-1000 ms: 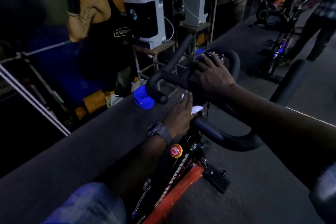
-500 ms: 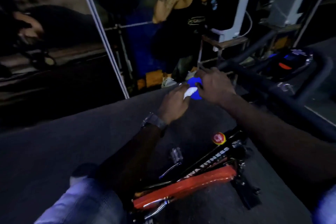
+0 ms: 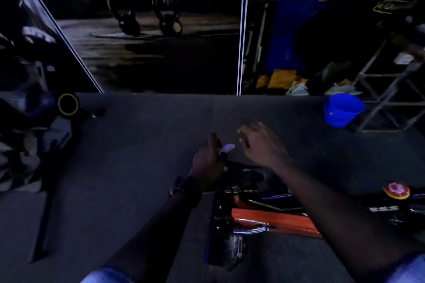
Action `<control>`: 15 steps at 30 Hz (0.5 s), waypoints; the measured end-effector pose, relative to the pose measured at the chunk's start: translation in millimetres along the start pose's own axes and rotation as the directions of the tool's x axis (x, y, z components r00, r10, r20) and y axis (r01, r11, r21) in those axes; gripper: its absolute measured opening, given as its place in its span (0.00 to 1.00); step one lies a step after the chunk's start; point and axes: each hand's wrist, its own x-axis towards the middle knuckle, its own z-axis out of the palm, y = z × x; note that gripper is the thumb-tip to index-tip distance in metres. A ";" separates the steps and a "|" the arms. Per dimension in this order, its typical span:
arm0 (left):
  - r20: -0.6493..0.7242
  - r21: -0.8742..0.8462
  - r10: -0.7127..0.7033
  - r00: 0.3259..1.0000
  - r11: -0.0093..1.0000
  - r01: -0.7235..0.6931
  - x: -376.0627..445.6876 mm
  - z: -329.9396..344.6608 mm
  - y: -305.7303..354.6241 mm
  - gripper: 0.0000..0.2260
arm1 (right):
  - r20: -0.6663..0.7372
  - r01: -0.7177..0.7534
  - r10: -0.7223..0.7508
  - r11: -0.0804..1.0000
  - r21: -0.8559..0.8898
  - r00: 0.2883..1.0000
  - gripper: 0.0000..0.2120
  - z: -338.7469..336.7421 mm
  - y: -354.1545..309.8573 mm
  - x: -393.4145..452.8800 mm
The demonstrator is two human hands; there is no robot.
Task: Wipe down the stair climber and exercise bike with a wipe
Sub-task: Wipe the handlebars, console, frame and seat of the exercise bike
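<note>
Seemingly mid-task, the person's left hand [image 3: 208,161] pinches the white wipe [image 3: 226,147] above the exercise bike [image 3: 273,218], touching no surface; the right hand [image 3: 259,147] hovers beside it, fingers spread, holding nothing. No stair climber is visible, so wiping likely remains

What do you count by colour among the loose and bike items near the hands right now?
White: 1, the wipe in the left hand
Blue: 1, the bucket
Orange: 1, the bike frame bar
Red: 1, the knob
Total: 4
</note>
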 end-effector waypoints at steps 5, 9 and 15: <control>0.101 0.146 0.107 0.989 0.982 -0.121 2.8 -1.2 -54.0 0.13 | 0.134 -0.027 0.027 1.000 -0.004 0.991 0.16 46.0 -24.5 -7.3; 0.085 0.148 0.117 0.990 0.981 -0.128 -0.5 2.2 -68.6 0.12 | 0.242 -0.038 0.041 0.999 -0.018 0.969 0.15 75.4 -12.5 -11.3; 0.087 0.366 0.138 0.987 0.917 -0.160 10.2 43.1 -103.7 0.24 | 0.299 -0.020 0.016 1.000 0.010 0.954 0.11 108.3 6.3 -9.9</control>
